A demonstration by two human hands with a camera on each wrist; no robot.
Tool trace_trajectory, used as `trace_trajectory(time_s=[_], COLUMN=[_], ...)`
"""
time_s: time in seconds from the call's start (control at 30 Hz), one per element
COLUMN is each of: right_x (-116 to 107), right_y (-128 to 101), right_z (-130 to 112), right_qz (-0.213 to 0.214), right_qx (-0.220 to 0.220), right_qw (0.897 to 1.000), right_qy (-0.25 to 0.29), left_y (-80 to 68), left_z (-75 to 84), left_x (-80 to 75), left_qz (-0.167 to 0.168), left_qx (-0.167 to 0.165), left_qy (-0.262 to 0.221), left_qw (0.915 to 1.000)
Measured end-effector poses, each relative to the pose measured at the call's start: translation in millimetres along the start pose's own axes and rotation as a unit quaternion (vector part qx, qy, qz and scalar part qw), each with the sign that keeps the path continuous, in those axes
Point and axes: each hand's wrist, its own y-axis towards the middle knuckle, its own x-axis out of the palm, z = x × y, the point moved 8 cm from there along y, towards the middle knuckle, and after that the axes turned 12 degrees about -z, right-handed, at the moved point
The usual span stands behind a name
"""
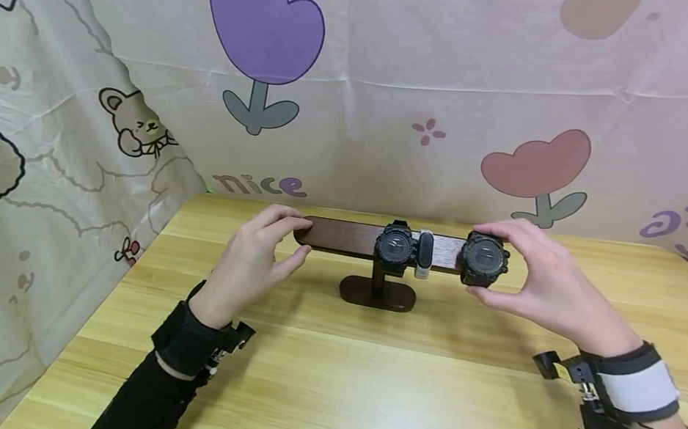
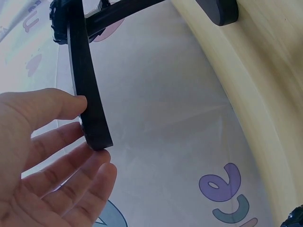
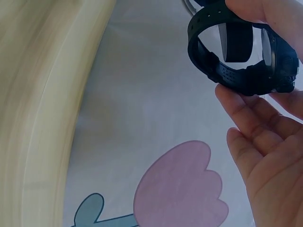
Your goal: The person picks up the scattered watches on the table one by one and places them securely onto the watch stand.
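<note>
A dark brown wooden watch stand [image 1: 337, 237] stands on the table, its crossbar on a short post and oval base. My left hand [image 1: 253, 260] holds the bar's left end between thumb and fingers; the left wrist view shows the fingertips [image 2: 102, 156] at its tip. My right hand [image 1: 547, 282] pinches a chunky black wristwatch [image 1: 483, 260] from above and below at the bar's right end. In the right wrist view its closed strap [image 3: 201, 52] loops around the bar end [image 3: 239, 42]. Another black wristwatch [image 1: 395, 246] and a slim band with a pale strap [image 1: 424, 254] sit mid-bar.
The light wooden table [image 1: 370, 396] reaches back to a printed cloth [image 1: 381, 146] hanging behind it. More cloth [image 1: 54, 186] hangs along the left side. Each wrist wears a strapped camera mount.
</note>
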Motion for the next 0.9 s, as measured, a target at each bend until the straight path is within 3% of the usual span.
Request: trace_trajectory(time_s=[0.9], right_x=[20], right_y=[21], right_z=[-8], right_qz=[-0.03], right_qx=[-0.003], right_qw=[0.999], right_qy=[0.011], left_y=[0.1], left_z=[-0.9], left_x=[0.7], left_qz=[-0.001], left_qx=[-0.002], left_qy=[-0.001], left_qw=[1.0])
